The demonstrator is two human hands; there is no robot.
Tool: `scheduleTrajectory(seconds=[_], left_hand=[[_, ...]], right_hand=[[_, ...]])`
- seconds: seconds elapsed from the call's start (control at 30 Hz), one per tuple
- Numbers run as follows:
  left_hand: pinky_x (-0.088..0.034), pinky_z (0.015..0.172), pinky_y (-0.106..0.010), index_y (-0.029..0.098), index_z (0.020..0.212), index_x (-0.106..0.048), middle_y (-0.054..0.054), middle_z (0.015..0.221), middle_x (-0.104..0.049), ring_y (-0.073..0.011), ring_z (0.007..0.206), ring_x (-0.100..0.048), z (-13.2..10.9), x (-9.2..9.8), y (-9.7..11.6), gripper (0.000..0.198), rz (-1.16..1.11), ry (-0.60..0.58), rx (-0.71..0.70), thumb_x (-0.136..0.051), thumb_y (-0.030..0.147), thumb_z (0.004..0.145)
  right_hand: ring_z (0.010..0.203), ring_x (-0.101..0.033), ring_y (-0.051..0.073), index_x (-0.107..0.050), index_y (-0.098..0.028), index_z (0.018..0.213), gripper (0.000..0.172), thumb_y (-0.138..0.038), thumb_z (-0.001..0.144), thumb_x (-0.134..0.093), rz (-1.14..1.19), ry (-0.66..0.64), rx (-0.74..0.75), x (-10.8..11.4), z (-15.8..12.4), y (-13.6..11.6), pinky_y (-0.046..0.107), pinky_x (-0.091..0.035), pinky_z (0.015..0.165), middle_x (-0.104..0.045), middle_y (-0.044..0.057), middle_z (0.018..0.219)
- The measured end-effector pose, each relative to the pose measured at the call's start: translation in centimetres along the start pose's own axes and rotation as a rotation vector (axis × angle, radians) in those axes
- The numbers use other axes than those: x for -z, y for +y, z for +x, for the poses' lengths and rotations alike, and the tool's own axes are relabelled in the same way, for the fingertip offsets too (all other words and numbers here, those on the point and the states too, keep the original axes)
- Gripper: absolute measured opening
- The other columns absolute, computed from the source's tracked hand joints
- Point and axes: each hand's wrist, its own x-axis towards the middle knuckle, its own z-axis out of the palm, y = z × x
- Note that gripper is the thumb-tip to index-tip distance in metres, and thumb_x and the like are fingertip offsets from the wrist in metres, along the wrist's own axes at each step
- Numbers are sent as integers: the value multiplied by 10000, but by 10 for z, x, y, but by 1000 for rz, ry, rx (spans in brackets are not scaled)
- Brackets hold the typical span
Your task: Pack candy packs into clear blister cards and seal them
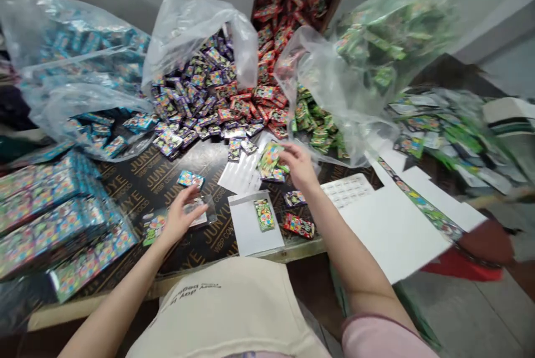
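My right hand (297, 165) pinches a green packet (271, 157) just in front of the heaps of small printed packets. My left hand (179, 216) rests with curled fingers on a clear plastic sleeve (201, 212) lying on the dark board (137, 177). Between my hands lies a white sheet (251, 232) with one green packet (264, 214) on it. A red packet (298, 225) and a purple packet (295, 198) lie to its right. A blue packet (190, 178) sits just beyond my left hand.
Open clear bags spill blue packets (104, 135), purple packets (196, 96), red packets (267, 90) and green packets (317, 124). Wrapped blue bundles (54, 218) stack at left. White cards (397, 224) and loose green packs (443, 129) lie at right. A cream bag (225, 313) sits on my lap.
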Motion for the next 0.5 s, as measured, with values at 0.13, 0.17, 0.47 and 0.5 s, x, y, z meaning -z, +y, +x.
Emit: scheduleTrajectory(seconds=[0.13, 0.17, 0.47, 0.5], left_hand=[[-457, 684, -254, 127, 924, -704, -70, 815, -691, -161, 741, -618, 14, -21, 23, 432, -454, -168, 303, -692, 490, 690], [-430, 623, -227, 123, 801, -710, -41, 701, -667, -126, 641, -581, 15, -22, 24, 370, -490, -155, 327, -727, 462, 653], [-279, 466, -187, 115, 567, -645, 33, 475, -528, -40, 438, -383, 2, -3, 14, 301, -624, 8, 402, -798, 373, 544], [-297, 476, -187, 115, 576, -648, 29, 490, -541, -43, 449, -402, 0, -3, 14, 302, -624, -11, 394, -796, 378, 556]], right_hand=[[600, -532, 130, -676, -199, 982, 342, -431, 732, -662, 259, -405, -141, -80, -57, -10, 287, -467, 605, -633, 5, 729], [629, -553, 140, -680, -202, 992, 349, -452, 751, -646, 265, -466, -142, -92, -66, -12, 298, -480, 626, -650, 15, 763], [1315, -371, 315, -362, -318, 1413, 897, -386, 621, -779, -181, -627, 479, -113, -91, -30, 517, -273, 1091, -442, 71, 1410], [1269, -418, 309, -374, -324, 1402, 852, -347, 640, -755, -206, -611, 516, -116, -94, -31, 512, -301, 1071, -493, 69, 1348]])
